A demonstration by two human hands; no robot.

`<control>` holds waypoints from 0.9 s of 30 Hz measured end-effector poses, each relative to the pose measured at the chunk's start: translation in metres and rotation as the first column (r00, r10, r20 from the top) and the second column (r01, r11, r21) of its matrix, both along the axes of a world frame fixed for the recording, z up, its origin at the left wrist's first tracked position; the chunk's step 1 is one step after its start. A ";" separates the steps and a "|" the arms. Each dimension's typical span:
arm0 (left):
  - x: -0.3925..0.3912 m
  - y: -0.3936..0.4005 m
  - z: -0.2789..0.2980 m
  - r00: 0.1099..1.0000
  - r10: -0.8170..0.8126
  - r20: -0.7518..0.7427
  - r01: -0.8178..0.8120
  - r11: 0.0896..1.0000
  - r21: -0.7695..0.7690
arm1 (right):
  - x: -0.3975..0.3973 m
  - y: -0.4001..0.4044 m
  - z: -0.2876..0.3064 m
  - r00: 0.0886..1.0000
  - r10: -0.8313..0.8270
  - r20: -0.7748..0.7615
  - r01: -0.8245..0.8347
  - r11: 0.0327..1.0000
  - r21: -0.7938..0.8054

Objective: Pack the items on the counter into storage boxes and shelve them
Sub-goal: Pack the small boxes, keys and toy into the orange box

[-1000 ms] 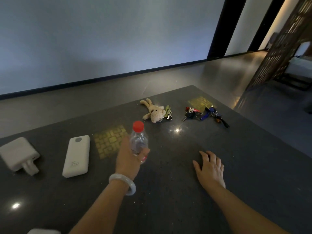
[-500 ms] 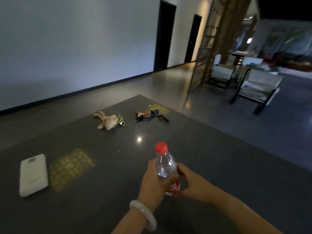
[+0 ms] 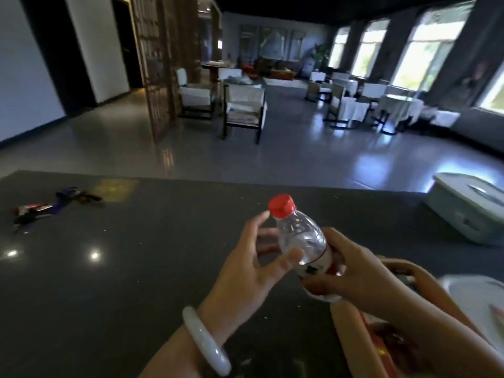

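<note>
- Far left on the dark counter (image 3: 136,268): a bunch of keys (image 3: 51,207) with red, blue and black tags, lying flat, blurred, well apart from both hands.
- Just behind the keys: a faint yellow patterned patch (image 3: 116,189) on the counter surface.
- Two bright spots of light reflected on the polished top, left of the hands.
- Left wrist: a pale, smooth bangle (image 3: 206,342) around it.
- Left hand (image 3: 245,271): raised over the counter, fingers spread apart and loosely curved; thumb tip touching the clear side of the bottle, forefinger reaching up near the cap, no full clasp.
- Centre: a small clear plastic bottle (image 3: 302,241) with a red cap (image 3: 281,205), held in the air above the counter, tilted with the cap leaning to the left and away; red and white label around the lower part.
- Right hand (image 3: 351,271): fingers wrapped together around the lower, labelled part of the bottle, closed firmly on it.
- Below the right forearm: something red and tan with a gold mark (image 3: 381,347), blurred, not clear what.
- Lower right edge: a white rounded lid or box (image 3: 480,304), only partly in view.
- Far right on the counter: a pale green storage box (image 3: 463,211) with its lid on, standing well apart from the hands.
- Beyond the counter: a dim hall with white-cushioned chairs (image 3: 245,107), covered tables and bright windows (image 3: 420,47).
</note>
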State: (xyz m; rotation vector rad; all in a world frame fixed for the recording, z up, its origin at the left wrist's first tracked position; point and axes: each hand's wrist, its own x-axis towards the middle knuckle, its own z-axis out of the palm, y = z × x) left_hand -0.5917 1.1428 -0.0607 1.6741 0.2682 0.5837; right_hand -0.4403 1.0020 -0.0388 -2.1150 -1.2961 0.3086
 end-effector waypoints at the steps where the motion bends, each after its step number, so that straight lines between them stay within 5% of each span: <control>1: 0.007 -0.012 0.005 1.000 -0.008 -0.003 0.008 0.999 0.041 | 0.009 -0.024 0.003 0.999 -0.026 0.033 0.027 0.999 -0.033; 8: 0.050 -0.102 0.016 0.993 -0.119 -0.025 0.122 0.973 0.194 | 0.055 -0.157 0.000 0.998 -0.066 -0.005 0.064 0.974 -0.219; 13: 0.071 -0.162 0.002 0.970 -0.164 -0.180 0.210 0.936 0.283 | 0.075 -0.220 -0.021 0.996 -0.029 -0.085 -0.001 0.941 -0.338; 27: 0.059 -0.202 -0.041 0.775 -0.025 -0.632 0.392 0.803 0.449 | 0.086 -0.241 -0.069 0.962 0.253 -0.103 -0.269 0.816 -0.511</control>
